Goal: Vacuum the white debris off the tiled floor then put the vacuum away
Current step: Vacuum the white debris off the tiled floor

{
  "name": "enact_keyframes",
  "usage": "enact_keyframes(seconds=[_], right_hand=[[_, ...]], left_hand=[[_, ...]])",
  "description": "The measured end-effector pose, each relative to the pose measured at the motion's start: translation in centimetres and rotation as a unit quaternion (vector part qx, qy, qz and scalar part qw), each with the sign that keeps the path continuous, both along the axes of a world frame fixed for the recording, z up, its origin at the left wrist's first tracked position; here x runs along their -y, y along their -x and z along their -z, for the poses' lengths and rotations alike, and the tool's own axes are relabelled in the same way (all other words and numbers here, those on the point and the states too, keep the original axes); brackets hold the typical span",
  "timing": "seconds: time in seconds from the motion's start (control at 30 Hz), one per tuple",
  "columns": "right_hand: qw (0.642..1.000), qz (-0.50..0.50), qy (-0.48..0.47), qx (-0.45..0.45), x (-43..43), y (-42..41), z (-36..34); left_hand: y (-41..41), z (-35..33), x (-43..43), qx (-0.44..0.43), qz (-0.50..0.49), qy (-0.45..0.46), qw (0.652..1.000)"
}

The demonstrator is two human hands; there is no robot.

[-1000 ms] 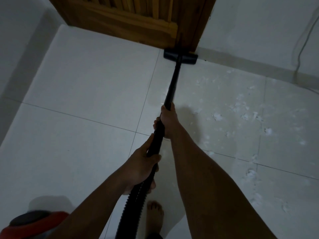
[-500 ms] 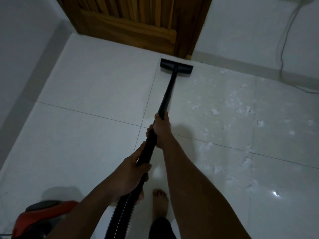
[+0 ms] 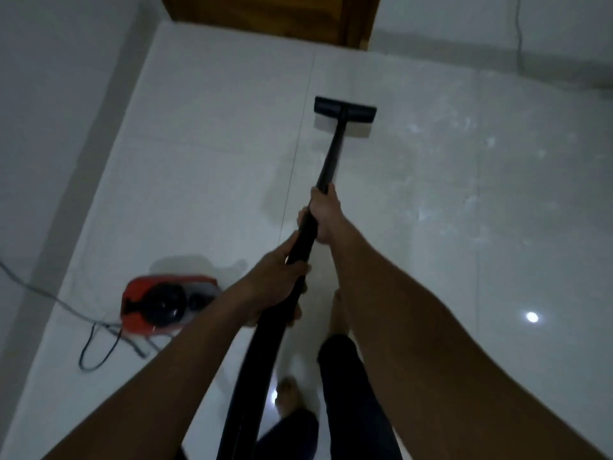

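Black vacuum wand (image 3: 331,154) runs from our hands to its floor head (image 3: 345,109), flat on the white tiled floor (image 3: 199,161) toward the far edge by a wooden door (image 3: 265,14). Our right hand (image 3: 326,217) grips the wand in front and our left hand (image 3: 275,287) grips it behind, fingers (image 3: 302,216) curled round it. Blurred white debris (image 3: 428,214) lies toward the floor's right edge. The red vacuum body (image 3: 166,303) sits near the left edge.

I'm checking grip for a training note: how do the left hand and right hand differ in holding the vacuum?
The right hand grips the rigid wand further forward, nearer the floor head; the left hand grips further back, about where the wand meets the hose. The right hand wraps it from the right side, the left hand from the left. Both have fingers curled round the black tube.
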State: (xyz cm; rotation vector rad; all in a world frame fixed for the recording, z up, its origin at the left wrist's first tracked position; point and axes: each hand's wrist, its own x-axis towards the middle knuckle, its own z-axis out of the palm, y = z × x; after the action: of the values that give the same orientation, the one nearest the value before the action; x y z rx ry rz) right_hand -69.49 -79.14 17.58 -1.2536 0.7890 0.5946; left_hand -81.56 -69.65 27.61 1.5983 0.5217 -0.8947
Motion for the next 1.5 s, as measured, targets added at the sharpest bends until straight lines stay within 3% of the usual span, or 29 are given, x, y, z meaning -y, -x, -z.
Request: enact_keyframes(seconds=[0.2, 0.87, 1.13, 1.5], right_hand=[[0.999, 0.014, -0.013, -0.032, 1.2, 10.0, -0.9], [0.989, 0.073, -0.067, -0.109, 5.9, 42.2, -0.3], [0.988, 0.05, -0.022, -0.142, 8.0, 46.3, 0.8], [0.986, 0.042, -0.022, -0.159, 8.4, 42.7, 2.3]], left_hand=[[9.8, -1.3, 0.4, -0.017, 0.027, 0.024, 0.999], [38.8, -5.3, 4.4, -0.051, 0.116, -0.026, 0.992], [42.0, -4.3, 6.1, -0.09, 0.098, 0.023, 0.991], [39.7, -1.8, 7.0, -0.1, 0.053, 0.046, 0.993]])
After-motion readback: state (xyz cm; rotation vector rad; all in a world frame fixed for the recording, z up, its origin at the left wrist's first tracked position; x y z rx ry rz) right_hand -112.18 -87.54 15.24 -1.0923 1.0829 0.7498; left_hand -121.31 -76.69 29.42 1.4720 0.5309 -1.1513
